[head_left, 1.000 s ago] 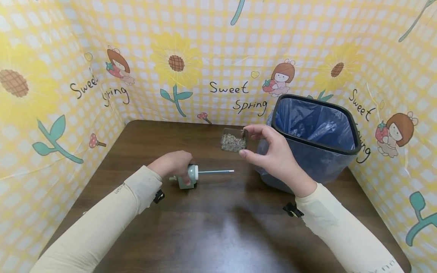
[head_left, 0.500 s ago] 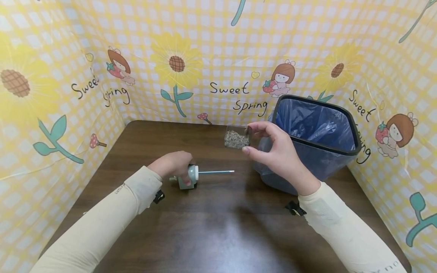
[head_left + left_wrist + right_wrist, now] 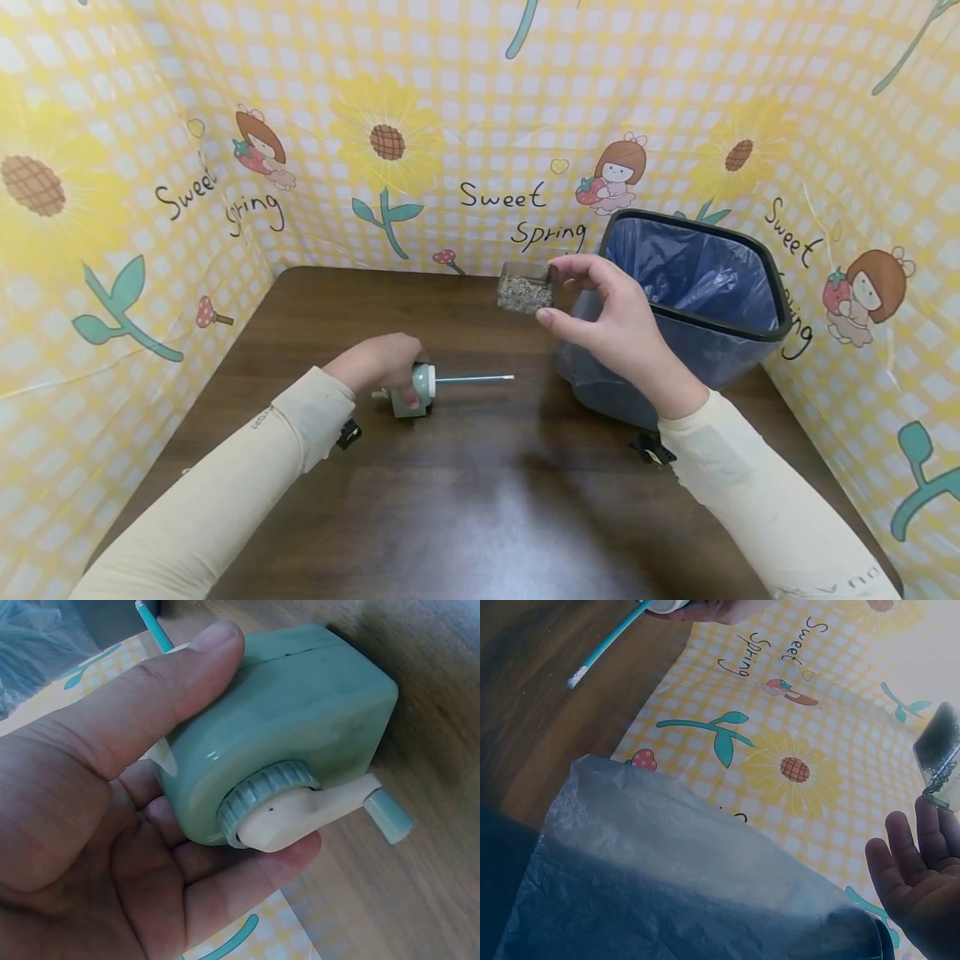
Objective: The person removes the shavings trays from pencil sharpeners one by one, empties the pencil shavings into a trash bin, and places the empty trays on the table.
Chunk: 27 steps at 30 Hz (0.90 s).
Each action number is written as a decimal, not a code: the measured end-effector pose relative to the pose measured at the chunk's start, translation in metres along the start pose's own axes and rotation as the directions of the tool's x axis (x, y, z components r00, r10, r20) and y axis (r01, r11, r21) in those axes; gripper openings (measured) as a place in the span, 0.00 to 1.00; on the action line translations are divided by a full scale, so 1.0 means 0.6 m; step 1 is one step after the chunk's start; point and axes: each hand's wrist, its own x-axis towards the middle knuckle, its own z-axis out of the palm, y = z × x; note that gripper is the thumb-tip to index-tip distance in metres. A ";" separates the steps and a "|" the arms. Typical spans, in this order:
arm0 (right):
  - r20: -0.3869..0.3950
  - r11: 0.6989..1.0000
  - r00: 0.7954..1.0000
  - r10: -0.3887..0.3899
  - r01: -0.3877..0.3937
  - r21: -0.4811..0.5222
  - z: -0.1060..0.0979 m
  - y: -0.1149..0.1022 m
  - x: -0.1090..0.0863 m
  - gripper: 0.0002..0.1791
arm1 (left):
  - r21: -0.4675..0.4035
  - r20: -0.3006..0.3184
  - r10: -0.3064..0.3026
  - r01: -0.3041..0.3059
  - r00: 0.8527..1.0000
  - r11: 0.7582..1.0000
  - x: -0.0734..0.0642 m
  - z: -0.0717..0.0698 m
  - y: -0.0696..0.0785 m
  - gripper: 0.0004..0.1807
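Note:
My left hand [image 3: 390,362] grips a green crank pencil sharpener [image 3: 300,705] low over the table, thumb on one side and fingers beneath. A blue pencil [image 3: 472,379] sticks out of its front toward the right. The pale crank handle [image 3: 315,814] faces the left wrist camera. Between thumb and fingertips my right hand [image 3: 611,317] pinches a clear shavings drawer [image 3: 525,288] by its end, held up beside the bin. Grey-brown pencil shavings fill its lower part. In the right wrist view the drawer [image 3: 939,754] shows only at the right edge.
A black-rimmed trash bin [image 3: 786,308] lined with a translucent bluish bag stands at the right of the brown table [image 3: 465,492], just beyond my right hand. Yellow checked cloth walls [image 3: 480,125] with printed flowers close in the back and sides.
My right hand has lifted the shavings drawer slightly and shifted it a little right, toward the bin. My left hand, the sharpener and the pencil have stayed put.

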 end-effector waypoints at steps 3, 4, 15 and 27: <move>-0.003 1.000 1.000 0.005 -0.005 -0.005 -0.002 -0.002 0.002 0.29 | -0.003 -0.003 0.008 -0.008 1.000 1.000 0.000 0.000 -0.002 0.25; -0.004 1.000 1.000 0.006 -0.006 -0.007 -0.003 -0.002 0.002 0.29 | -0.006 -0.003 0.007 -0.007 1.000 1.000 0.000 0.000 -0.002 0.26; -0.020 1.000 1.000 -0.014 0.014 -0.019 -0.016 -0.008 0.005 0.28 | -0.004 -0.003 0.028 -0.028 1.000 1.000 0.001 -0.001 -0.004 0.25; -0.031 1.000 1.000 -0.002 0.002 0.006 -0.032 -0.008 0.000 0.28 | -0.051 -0.013 0.017 -0.018 1.000 0.999 0.000 0.005 -0.008 0.31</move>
